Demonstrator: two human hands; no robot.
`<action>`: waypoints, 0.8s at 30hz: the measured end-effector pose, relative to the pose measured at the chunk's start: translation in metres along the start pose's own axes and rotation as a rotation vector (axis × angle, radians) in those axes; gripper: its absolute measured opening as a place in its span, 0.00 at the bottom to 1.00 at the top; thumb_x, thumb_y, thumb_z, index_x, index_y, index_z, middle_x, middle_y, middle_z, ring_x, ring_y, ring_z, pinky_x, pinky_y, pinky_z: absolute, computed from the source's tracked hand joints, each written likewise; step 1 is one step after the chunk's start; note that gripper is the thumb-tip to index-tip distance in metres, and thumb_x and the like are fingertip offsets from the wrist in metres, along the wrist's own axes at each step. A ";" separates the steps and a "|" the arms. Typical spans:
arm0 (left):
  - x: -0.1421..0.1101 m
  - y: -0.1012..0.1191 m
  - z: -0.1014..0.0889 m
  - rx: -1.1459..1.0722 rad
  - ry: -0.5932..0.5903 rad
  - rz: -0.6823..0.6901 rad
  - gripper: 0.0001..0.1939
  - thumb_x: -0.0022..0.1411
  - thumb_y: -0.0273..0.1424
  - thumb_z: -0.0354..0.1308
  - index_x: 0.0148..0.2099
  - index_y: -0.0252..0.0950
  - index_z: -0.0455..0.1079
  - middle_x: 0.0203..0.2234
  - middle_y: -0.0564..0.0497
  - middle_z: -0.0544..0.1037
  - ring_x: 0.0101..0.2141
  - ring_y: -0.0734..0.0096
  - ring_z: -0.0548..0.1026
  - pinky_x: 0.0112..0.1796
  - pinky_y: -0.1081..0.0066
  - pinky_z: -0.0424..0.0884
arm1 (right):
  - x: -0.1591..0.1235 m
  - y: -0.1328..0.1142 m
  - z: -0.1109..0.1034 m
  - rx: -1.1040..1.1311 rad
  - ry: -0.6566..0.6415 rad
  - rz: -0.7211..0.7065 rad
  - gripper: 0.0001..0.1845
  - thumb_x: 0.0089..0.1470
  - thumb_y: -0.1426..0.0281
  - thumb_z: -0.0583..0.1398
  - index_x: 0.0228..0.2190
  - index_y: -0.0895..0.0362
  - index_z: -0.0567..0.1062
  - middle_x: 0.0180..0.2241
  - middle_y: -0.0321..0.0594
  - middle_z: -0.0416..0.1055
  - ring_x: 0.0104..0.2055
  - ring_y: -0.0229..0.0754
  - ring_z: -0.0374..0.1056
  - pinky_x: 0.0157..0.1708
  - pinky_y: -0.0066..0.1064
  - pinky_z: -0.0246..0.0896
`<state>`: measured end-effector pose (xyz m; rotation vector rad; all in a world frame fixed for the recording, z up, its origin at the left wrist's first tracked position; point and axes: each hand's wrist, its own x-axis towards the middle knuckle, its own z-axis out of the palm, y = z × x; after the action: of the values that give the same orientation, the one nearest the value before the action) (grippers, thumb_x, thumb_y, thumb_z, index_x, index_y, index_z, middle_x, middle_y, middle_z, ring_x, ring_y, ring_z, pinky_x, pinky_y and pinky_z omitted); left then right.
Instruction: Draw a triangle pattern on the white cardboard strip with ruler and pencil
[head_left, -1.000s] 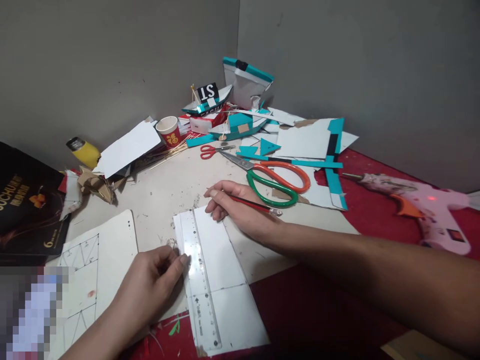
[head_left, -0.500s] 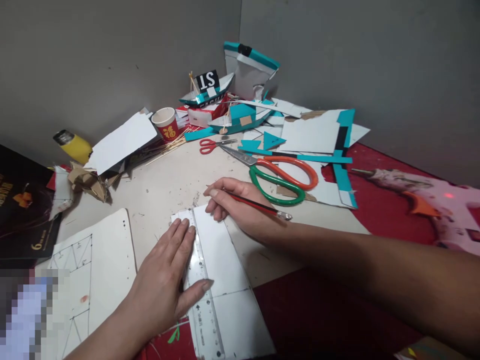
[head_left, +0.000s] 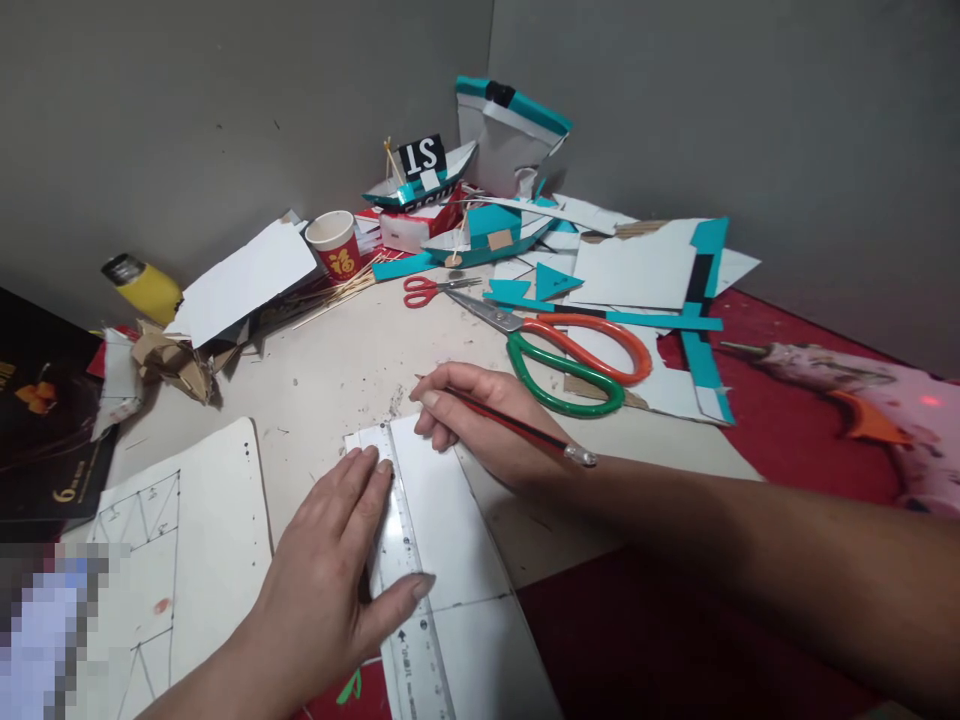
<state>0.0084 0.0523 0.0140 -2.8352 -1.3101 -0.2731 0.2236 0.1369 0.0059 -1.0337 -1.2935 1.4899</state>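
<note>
My left hand (head_left: 330, 560) lies flat with fingers stretched out, pressing a clear ruler (head_left: 415, 640) onto a strip of white card (head_left: 450, 520). A pencil line crosses the card near its lower part. In a writing grip, my right hand (head_left: 480, 410) is closed around a red and black pencil (head_left: 517, 422), its tip pointing left just beyond the card's far end. Against the far right part of the card rest the curled fingers of that hand. To the left is an open notebook (head_left: 217, 520) with a pencil drawing of lines and triangles.
Large scissors (head_left: 570, 365) with orange and green handles lie beyond my right hand, small red scissors (head_left: 421, 291) beside them. Further back are paper boats (head_left: 487, 235), a paper cup (head_left: 332, 245) and card scraps (head_left: 637, 270). A pink glue gun (head_left: 832, 380) is at right.
The view has shifted slightly, so most things sit a little differently in the picture. Both hands keep their places on the ruler and pencil.
</note>
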 end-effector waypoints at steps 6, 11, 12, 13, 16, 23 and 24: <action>-0.002 0.004 -0.005 -0.022 -0.009 -0.136 0.43 0.61 0.49 0.59 0.68 0.28 0.51 0.62 0.28 0.62 0.56 0.40 0.65 0.51 0.42 0.68 | -0.003 0.000 -0.001 -0.074 -0.023 -0.020 0.05 0.60 0.72 0.57 0.36 0.57 0.73 0.28 0.35 0.75 0.27 0.32 0.68 0.30 0.24 0.64; -0.003 0.008 -0.012 -0.059 -0.025 -0.189 0.40 0.63 0.45 0.57 0.69 0.29 0.49 0.62 0.29 0.61 0.58 0.41 0.63 0.53 0.43 0.66 | -0.004 -0.005 0.001 -0.085 -0.010 0.016 0.04 0.59 0.74 0.57 0.35 0.58 0.73 0.27 0.34 0.74 0.25 0.31 0.67 0.28 0.23 0.63; -0.003 0.008 -0.014 -0.067 -0.026 -0.203 0.39 0.63 0.43 0.57 0.69 0.29 0.49 0.62 0.30 0.61 0.58 0.42 0.63 0.53 0.43 0.66 | -0.005 -0.006 0.001 -0.094 -0.008 0.019 0.04 0.59 0.74 0.57 0.34 0.58 0.73 0.27 0.34 0.73 0.25 0.31 0.67 0.28 0.23 0.63; -0.002 0.008 -0.015 -0.080 -0.023 -0.214 0.39 0.64 0.42 0.57 0.69 0.29 0.49 0.62 0.30 0.62 0.57 0.42 0.63 0.52 0.43 0.67 | -0.005 -0.007 0.002 -0.103 -0.007 0.021 0.04 0.59 0.74 0.57 0.34 0.58 0.73 0.27 0.34 0.73 0.25 0.31 0.67 0.28 0.23 0.63; 0.000 0.007 -0.019 -0.140 -0.003 -0.222 0.36 0.64 0.37 0.56 0.69 0.29 0.49 0.58 0.33 0.66 0.52 0.47 0.66 0.49 0.46 0.70 | -0.006 -0.009 0.002 -0.114 -0.004 0.013 0.04 0.58 0.75 0.57 0.33 0.58 0.73 0.27 0.35 0.73 0.26 0.31 0.66 0.28 0.23 0.63; -0.001 0.005 -0.017 -0.212 0.063 -0.239 0.32 0.64 0.30 0.54 0.68 0.33 0.51 0.52 0.38 0.72 0.47 0.53 0.69 0.43 0.52 0.73 | -0.007 -0.007 0.000 -0.154 -0.014 0.010 0.03 0.57 0.74 0.58 0.34 0.58 0.73 0.27 0.35 0.73 0.26 0.33 0.67 0.28 0.24 0.63; -0.002 0.004 -0.017 -0.214 0.073 -0.243 0.31 0.64 0.30 0.54 0.68 0.34 0.52 0.51 0.39 0.73 0.46 0.53 0.70 0.43 0.53 0.73 | -0.007 -0.006 0.000 -0.154 -0.015 0.003 0.03 0.57 0.74 0.58 0.34 0.57 0.73 0.28 0.35 0.73 0.26 0.33 0.67 0.28 0.24 0.63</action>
<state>0.0076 0.0469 0.0304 -2.7939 -1.7060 -0.5459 0.2261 0.1310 0.0123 -1.1248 -1.4360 1.4201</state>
